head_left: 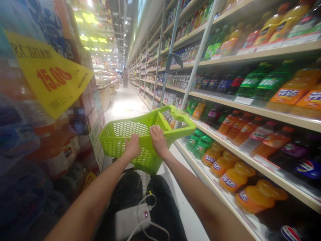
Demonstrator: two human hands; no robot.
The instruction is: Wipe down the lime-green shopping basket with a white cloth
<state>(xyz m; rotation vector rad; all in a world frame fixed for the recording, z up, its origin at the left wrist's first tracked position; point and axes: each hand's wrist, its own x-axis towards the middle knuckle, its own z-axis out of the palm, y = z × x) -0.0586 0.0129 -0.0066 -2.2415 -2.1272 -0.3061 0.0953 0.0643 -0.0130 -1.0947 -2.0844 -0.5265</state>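
A green plastic shopping cart (120, 127) stands crosswise in the aisle in front of my knees, its handle end pointing right toward the shelves. My left hand (132, 147) is hooked over the near rim of its basket. Farther right on the same rim, my right hand (158, 140) grips with the fingers lying over the edge, close to the handle (185, 122). Through the lattice wall I make out no goods inside, though part of the interior is hidden. On my lap lies a white power bank (132, 219) with a white cable plugged into it.
Shelves (250, 103) of bottled soft drinks line the right side, with orange soda bottles (233, 177) on the lowest level. Stacked drink packs rise close on the left, bearing a yellow price sign (52, 77). The aisle floor (132, 97) runs ahead toward a distant person (125, 78).
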